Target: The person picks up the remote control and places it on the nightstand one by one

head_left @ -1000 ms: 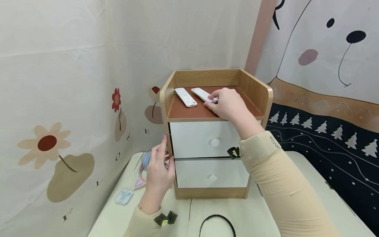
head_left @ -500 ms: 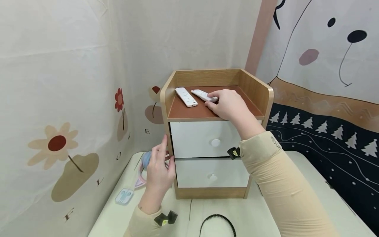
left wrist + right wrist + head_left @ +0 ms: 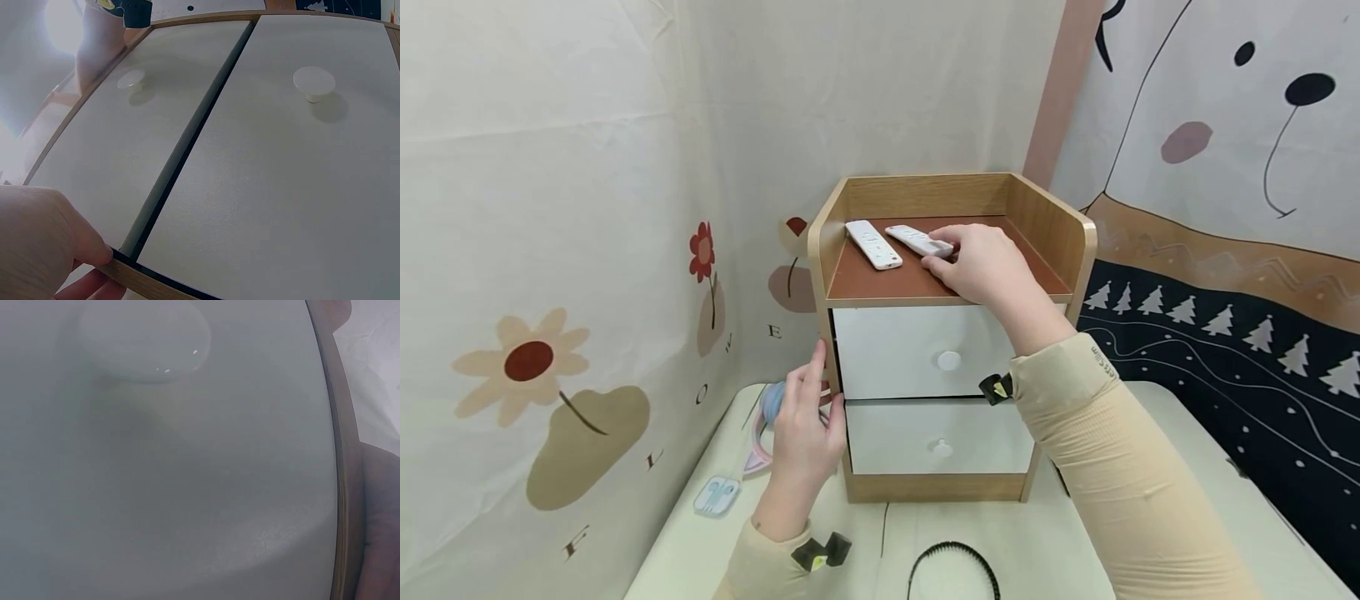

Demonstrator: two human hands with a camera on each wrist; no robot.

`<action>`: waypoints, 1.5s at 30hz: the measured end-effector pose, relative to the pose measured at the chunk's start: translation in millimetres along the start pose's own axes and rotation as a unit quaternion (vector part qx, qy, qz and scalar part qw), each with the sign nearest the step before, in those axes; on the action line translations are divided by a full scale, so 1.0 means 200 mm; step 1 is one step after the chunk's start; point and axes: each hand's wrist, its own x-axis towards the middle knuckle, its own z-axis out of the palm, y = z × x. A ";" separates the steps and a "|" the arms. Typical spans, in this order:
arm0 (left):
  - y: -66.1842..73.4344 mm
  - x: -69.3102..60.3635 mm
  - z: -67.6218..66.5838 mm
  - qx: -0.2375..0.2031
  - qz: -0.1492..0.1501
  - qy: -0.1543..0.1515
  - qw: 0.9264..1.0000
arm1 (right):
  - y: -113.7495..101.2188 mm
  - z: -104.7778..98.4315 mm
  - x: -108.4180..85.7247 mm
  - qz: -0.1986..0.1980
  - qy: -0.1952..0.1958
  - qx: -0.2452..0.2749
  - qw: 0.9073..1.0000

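A small wooden drawer cabinet (image 3: 936, 492) has two white drawers and a brown open top. On that top lie two white remote controls: the left remote (image 3: 874, 245) lies by itself, and my right hand (image 3: 988, 262) pinches the near end of the right remote (image 3: 917, 239) between thumb and fingers. My left hand (image 3: 805, 429) grips the cabinet's left side panel. In the left wrist view its thumb (image 3: 94, 247) is at the front edge, with fingers on the outer side. The right wrist view shows a drawer knob (image 3: 147, 340), but neither the hand's grip nor the remote.
Left of the cabinet are a blue and pink headband (image 3: 760, 454) and a clear case with earphones (image 3: 717, 497). A black toothed hair hoop (image 3: 955, 547) lies in front on the pale table (image 3: 865, 550). Printed cloth walls (image 3: 880, 92) stand behind and beside it.
The right remote has shifted slightly under my right hand, and its near end shows more of its side edge. My left hand keeps its hold; the view has moved slightly.
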 end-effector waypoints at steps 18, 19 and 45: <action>0.01 -0.02 0.01 0.003 -0.006 -0.007 1.000 | 0.03 0.02 -0.14 0.001 0.142 0.058 0.988; 0.01 -0.02 0.01 0.003 -0.005 -0.007 1.000 | 0.03 0.02 -0.15 -0.004 0.157 0.061 0.986; 0.00 -0.01 0.01 -0.003 -0.004 -0.006 1.000 | 0.21 0.05 -0.40 -0.135 0.378 0.135 0.906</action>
